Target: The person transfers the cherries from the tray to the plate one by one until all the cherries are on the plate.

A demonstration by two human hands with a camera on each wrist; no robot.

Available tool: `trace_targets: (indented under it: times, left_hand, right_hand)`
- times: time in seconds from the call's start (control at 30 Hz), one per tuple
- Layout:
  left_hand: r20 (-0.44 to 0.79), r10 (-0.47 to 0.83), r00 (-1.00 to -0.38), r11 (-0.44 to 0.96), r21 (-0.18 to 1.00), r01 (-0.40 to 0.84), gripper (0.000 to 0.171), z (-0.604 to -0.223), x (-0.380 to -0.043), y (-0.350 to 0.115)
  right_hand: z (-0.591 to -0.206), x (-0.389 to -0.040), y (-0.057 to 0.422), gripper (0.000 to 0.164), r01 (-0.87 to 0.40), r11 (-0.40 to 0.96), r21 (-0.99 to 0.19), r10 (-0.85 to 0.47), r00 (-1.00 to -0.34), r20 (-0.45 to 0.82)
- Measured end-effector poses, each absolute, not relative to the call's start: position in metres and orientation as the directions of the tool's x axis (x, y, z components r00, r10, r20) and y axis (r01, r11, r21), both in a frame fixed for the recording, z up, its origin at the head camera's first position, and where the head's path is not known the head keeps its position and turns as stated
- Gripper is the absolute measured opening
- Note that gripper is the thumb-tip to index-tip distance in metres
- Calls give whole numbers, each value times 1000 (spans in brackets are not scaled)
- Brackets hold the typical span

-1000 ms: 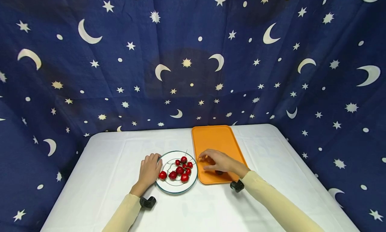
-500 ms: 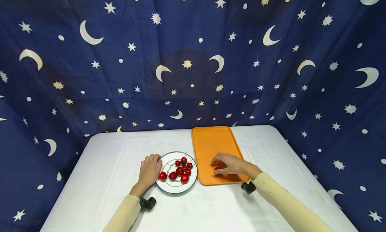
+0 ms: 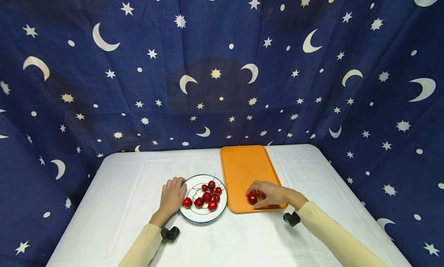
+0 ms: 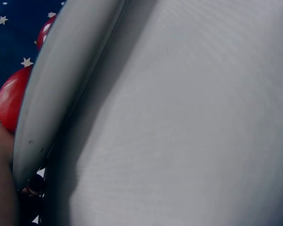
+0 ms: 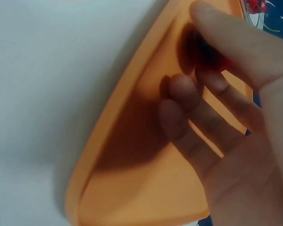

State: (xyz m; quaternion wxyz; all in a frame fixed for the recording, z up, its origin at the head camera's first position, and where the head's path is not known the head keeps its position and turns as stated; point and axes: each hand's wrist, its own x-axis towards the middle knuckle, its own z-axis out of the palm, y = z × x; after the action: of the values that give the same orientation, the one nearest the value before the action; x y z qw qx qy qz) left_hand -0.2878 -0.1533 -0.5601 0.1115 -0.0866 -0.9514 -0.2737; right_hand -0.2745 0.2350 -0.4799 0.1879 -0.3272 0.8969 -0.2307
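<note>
A white plate with a dark rim (image 3: 194,220) carries several red cherries (image 3: 207,196), some with thin stems. My left hand (image 3: 171,195) holds its left edge; in the left wrist view the thumb (image 4: 2,155) lies over the rim. Right of the plate is an orange tray (image 3: 241,163). Over its near part, my right hand (image 3: 272,193) has thumb and fingers bent around one red cherry (image 3: 252,198). In the right wrist view this cherry (image 5: 217,61) sits between thumb and index finger, close over the tray, while the other fingers stay loosely curled.
A white cloth (image 3: 138,205) covers the table. The tray's raised lip (image 5: 111,106) runs beside my right hand. Behind stands a dark blue curtain (image 3: 222,85) with moons and stars. Each wrist wears a black device, such as the left wrist device (image 3: 170,233).
My right hand has moved from the tray's left edge, beside the plate, rightward and nearer, with its fingers coming around the cherry on the tray. My left hand and the plate have stayed put.
</note>
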Motion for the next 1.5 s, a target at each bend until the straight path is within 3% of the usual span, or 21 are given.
trace_targets:
  times: [0.47, 0.93, 1.23, 1.5]
  left_hand:
    - [262, 103, -960, 838, 497, 226, 26, -561, -287, -152]
    - [280, 103, -955, 833, 501, 236, 24, -561, -288, -152]
    - [246, 103, -964, 836, 504, 218, 26, -563, -286, -151]
    - [298, 100, -949, 837, 491, 242, 23, -562, -286, -152]
  right_hand:
    - [-482, -275, 231, 34, -522, 691, -500, -664, -732, -154]
    - [-481, -290, 201, 36, -533, 715, -452, -605, -796, -17]
    - [-484, -294, 177, 34, -569, 677, -467, -640, -768, 8]
    - [-483, -297, 162, 34, -559, 660, -501, -637, -770, 21]
